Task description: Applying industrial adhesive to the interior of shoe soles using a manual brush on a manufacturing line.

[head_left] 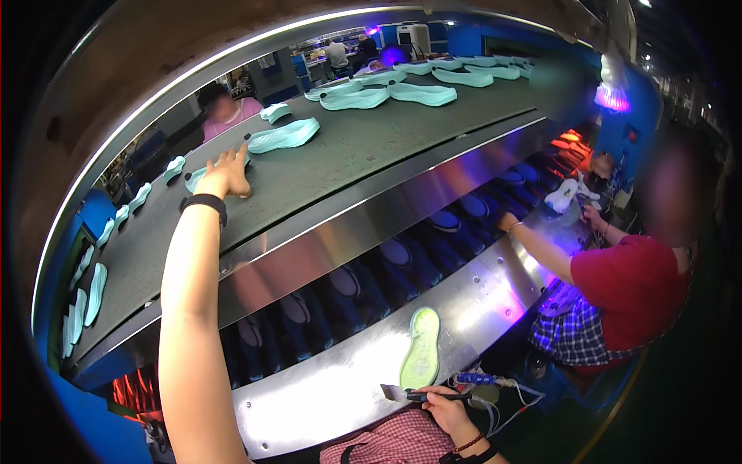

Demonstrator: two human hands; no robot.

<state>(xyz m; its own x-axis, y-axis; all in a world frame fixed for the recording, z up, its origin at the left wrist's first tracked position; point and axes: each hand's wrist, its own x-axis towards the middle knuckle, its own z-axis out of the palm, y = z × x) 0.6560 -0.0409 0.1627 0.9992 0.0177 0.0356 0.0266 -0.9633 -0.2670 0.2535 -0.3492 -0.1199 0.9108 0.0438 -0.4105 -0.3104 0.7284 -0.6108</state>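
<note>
My left hand reaches far over the upper conveyor belt, its fingers spread over a pale teal shoe sole. The hand covers much of that sole; whether the fingertips press on it I cannot tell. Just beyond them lies a larger teal sole. Low in the picture, my right hand grips the dark handle of a flat brush, bristles pointing left. Close to the brush, a yellow-green shoe sole rests flat on the shiny metal ledge.
More teal soles line the dark belt. Under its steel edge, a lower roller line carries dim soles beneath violet light. Orange heaters glow at its ends. A co-worker in red works at right; cables hang nearby.
</note>
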